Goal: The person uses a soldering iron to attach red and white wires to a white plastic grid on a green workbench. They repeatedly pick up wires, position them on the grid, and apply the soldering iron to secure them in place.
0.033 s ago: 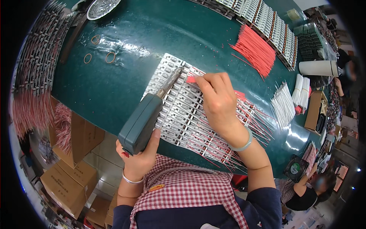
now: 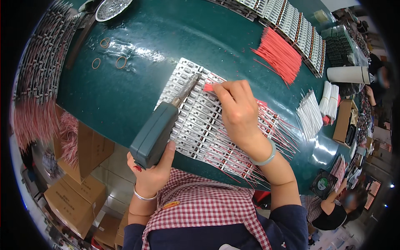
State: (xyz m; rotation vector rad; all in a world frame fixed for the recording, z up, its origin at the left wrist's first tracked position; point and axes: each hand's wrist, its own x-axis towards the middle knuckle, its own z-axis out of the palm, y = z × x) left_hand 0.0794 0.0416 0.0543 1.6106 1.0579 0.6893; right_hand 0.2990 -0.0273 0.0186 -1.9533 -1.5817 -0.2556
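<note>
A dark green soldering gun (image 2: 155, 134) is gripped in my left hand (image 2: 155, 173). Its metal tip reaches over the upper part of a panel of small white-and-silver parts (image 2: 170, 91), which lies slantwise on the table. Just right of the tip, my right hand (image 2: 239, 110) pinches a small bunch of red wires (image 2: 208, 87) between thumb and fingers. Red and white wires (image 2: 225, 152) run off the panel's lower right side, and some pass beneath my right hand. Whether the tip touches the panel, I cannot tell.
Loose red wires (image 2: 277, 56) lie at the far right, by a row of similar panels (image 2: 298, 31). White wires (image 2: 307, 114) and a white bottle (image 2: 346, 75) sit farther right. Rubber bands (image 2: 121, 62) and a metal dish (image 2: 111, 9) are at the left. Cardboard boxes (image 2: 73, 204) stand below; a co-worker (image 2: 333, 208) sits right.
</note>
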